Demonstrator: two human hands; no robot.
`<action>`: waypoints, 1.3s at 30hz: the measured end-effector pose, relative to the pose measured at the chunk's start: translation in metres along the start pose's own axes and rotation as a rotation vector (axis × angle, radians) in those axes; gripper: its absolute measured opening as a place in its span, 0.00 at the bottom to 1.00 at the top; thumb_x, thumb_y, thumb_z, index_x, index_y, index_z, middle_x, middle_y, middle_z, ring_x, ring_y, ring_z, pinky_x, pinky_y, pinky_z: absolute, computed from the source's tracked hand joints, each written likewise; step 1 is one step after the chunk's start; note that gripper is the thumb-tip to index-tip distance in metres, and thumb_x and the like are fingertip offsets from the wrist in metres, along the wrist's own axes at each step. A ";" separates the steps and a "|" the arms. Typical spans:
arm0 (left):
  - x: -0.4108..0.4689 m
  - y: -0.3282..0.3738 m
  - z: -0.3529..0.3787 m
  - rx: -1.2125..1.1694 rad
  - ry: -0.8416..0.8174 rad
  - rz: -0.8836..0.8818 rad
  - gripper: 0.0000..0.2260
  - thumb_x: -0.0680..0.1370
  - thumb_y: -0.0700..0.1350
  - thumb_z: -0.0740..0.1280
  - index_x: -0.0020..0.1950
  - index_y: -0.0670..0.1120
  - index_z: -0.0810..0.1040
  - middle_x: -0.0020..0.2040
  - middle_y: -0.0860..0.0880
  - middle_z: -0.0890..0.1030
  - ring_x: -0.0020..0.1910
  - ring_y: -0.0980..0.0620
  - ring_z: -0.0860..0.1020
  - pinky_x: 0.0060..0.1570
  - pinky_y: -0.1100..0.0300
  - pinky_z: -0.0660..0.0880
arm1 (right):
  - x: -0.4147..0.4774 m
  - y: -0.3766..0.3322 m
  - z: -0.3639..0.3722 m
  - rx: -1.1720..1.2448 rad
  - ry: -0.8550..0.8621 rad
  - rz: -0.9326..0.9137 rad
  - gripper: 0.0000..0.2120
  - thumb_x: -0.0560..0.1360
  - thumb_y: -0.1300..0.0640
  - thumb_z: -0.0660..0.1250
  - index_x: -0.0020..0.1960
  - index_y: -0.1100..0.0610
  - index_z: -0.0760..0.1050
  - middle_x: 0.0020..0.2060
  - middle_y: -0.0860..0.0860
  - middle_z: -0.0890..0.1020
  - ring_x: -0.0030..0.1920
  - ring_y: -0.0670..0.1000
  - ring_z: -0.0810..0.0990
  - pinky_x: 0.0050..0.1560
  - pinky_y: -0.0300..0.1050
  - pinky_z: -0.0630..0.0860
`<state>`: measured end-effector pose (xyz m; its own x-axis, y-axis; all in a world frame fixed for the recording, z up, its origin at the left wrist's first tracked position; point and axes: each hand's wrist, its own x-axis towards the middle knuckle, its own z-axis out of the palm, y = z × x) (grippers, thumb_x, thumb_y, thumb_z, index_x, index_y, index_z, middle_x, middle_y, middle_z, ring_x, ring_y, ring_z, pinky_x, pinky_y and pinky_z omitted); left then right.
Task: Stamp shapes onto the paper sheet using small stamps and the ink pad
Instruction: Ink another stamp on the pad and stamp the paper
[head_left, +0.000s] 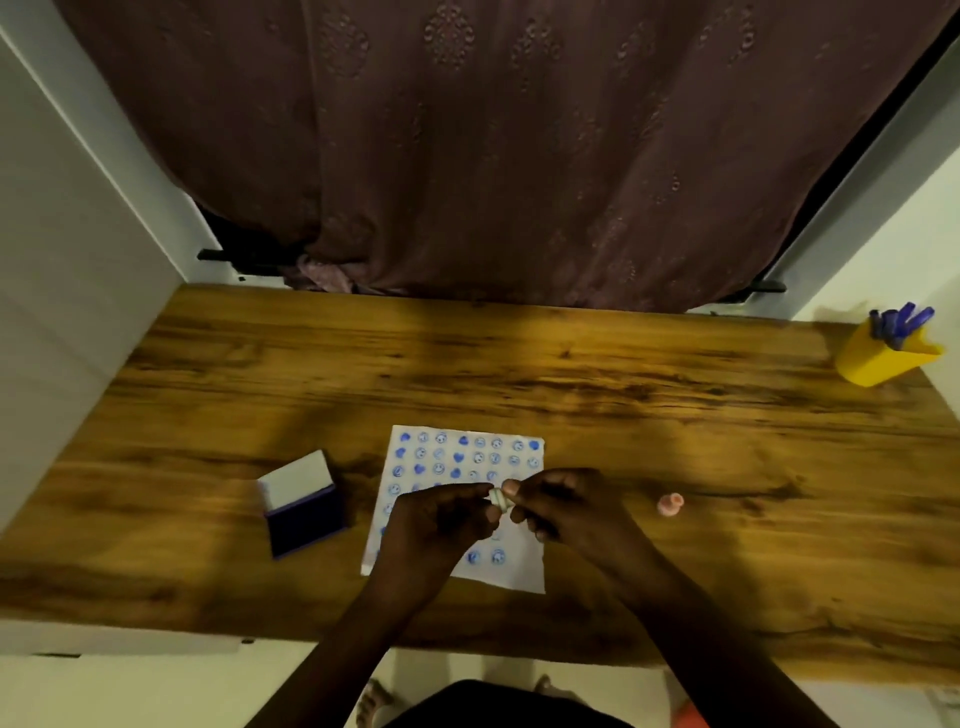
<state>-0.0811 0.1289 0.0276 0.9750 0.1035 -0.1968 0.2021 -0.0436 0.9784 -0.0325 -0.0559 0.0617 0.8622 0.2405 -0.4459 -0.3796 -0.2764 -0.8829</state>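
Hands meet above the middle of the paper sheet (457, 499), which lies flat on the wooden table (519, 374) and carries rows of blue stamped faces and hearts. Left hand (441, 519) and right hand (561, 506) both pinch one small pale stamp (501, 499) between their fingertips, each closed on an end of it (whether it touches the sheet cannot be told). Ink pad (304, 506) sits just left of the sheet, its lid raised, dark pad exposed. A second, pink stamp (670, 504) lies on the table to the right of the sheet, apart from it. Yellow holder (883, 358) with blue pens (901, 319) stands at the far right corner.
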 end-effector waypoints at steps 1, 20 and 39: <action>-0.001 -0.001 -0.005 -0.007 0.005 -0.001 0.15 0.75 0.36 0.76 0.56 0.52 0.84 0.49 0.53 0.90 0.49 0.51 0.88 0.46 0.61 0.84 | 0.002 -0.001 0.005 0.010 -0.014 -0.003 0.10 0.76 0.49 0.73 0.47 0.57 0.86 0.39 0.54 0.88 0.35 0.45 0.83 0.39 0.37 0.79; -0.020 -0.029 -0.148 -0.013 0.286 -0.060 0.08 0.76 0.40 0.74 0.55 0.44 0.86 0.47 0.48 0.90 0.50 0.48 0.88 0.43 0.64 0.83 | 0.056 -0.024 0.128 -0.488 -0.136 -0.307 0.12 0.73 0.50 0.77 0.56 0.48 0.84 0.48 0.42 0.87 0.49 0.38 0.84 0.51 0.29 0.78; -0.030 -0.046 -0.223 -0.078 0.368 -0.166 0.08 0.78 0.41 0.74 0.56 0.47 0.88 0.49 0.50 0.90 0.49 0.50 0.88 0.50 0.50 0.85 | 0.094 -0.011 0.228 -1.141 -0.238 -0.368 0.16 0.78 0.55 0.69 0.65 0.54 0.76 0.60 0.53 0.83 0.61 0.54 0.82 0.61 0.45 0.78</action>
<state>-0.1404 0.3499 0.0028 0.8284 0.4522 -0.3304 0.3326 0.0774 0.9399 -0.0236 0.1821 -0.0037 0.7276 0.6076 -0.3185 0.4894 -0.7850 -0.3798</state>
